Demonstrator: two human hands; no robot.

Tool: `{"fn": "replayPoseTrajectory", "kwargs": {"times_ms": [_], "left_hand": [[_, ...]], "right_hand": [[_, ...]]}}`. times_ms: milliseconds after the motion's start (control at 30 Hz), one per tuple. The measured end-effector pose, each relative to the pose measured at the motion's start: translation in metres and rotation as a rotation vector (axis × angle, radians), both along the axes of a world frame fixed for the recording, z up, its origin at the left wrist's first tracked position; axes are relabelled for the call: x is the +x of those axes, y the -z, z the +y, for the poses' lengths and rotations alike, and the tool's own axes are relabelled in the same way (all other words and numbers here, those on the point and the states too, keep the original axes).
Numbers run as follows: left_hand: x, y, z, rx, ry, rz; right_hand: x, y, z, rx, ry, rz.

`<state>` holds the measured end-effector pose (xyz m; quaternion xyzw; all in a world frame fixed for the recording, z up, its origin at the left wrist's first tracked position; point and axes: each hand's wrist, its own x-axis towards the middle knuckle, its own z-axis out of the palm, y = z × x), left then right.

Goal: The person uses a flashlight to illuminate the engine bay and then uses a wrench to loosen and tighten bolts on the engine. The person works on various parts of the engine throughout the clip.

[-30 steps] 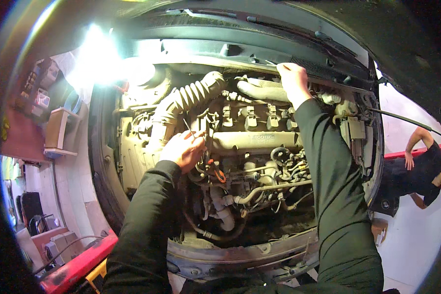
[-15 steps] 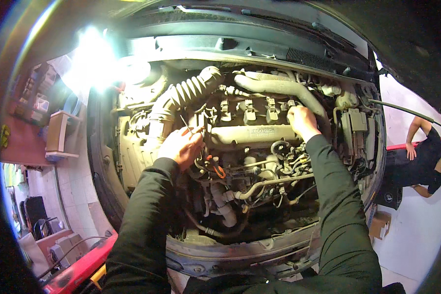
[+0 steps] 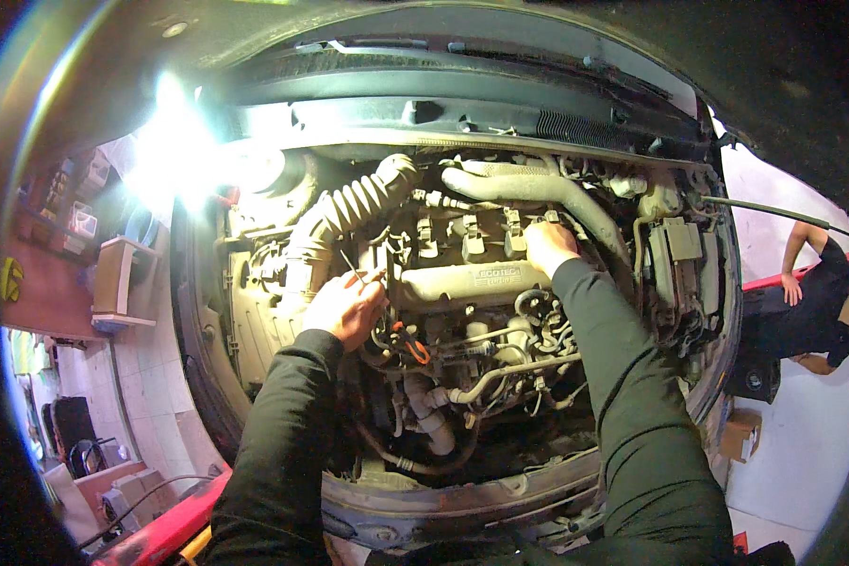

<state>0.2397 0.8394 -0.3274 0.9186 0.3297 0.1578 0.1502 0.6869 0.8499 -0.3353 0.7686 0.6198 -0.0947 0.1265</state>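
My left hand (image 3: 345,309) is closed around a thin dark rod-like tool (image 3: 351,266) whose tip points up and away; its handle is hidden in my palm. This hand is at the left end of the engine's valve cover (image 3: 467,286), near the ribbed air intake hose (image 3: 354,209). My right hand (image 3: 549,247) reaches over the cover's right end, fingers bent down at the rightmost ignition coil (image 3: 552,217). What those fingertips grip is hidden. Other ignition coils (image 3: 473,242) stand in a row to its left. Below my left hand lies an orange loop (image 3: 415,347).
A bright work lamp (image 3: 174,151) glares at the far left. The hood's prop rod (image 3: 774,212) slants at the right. Hoses and pipes (image 3: 500,375) fill the engine bay's near side. Another person's hand (image 3: 790,290) shows at the far right, above a cardboard box (image 3: 741,435).
The view has tilted, so the engine appears lower. My right hand has shifted a little left toward the coils. My left hand keeps its place with the thin tool.
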Motion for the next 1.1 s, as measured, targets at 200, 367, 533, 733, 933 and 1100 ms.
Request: {"fn": "replayPoseTrajectory", "kwargs": {"times_ms": [200,367,533,733,933,1100], "left_hand": [[-0.001,0.007,0.002,0.005,0.006,-0.032],[-0.005,0.019,0.002,0.045,0.015,-0.086],[-0.001,0.026,0.004,-0.282,-0.043,-0.251],[-0.002,0.007,-0.001,0.002,-0.029,-0.082],[0.001,0.000,0.000,-0.026,-0.011,-0.046],[0.000,-0.006,-0.001,-0.054,-0.027,-0.075]], "right_hand": [[-0.004,-0.025,-0.002,0.058,-0.087,-0.028],[-0.005,-0.087,0.024,0.537,-0.149,0.279],[-0.025,-0.117,0.094,0.842,-0.016,0.634],[-0.040,-0.104,0.125,0.751,-0.023,0.501],[0.023,-0.106,0.083,0.861,0.028,0.432],[0.108,-0.087,0.005,0.547,0.119,0.218]]}}
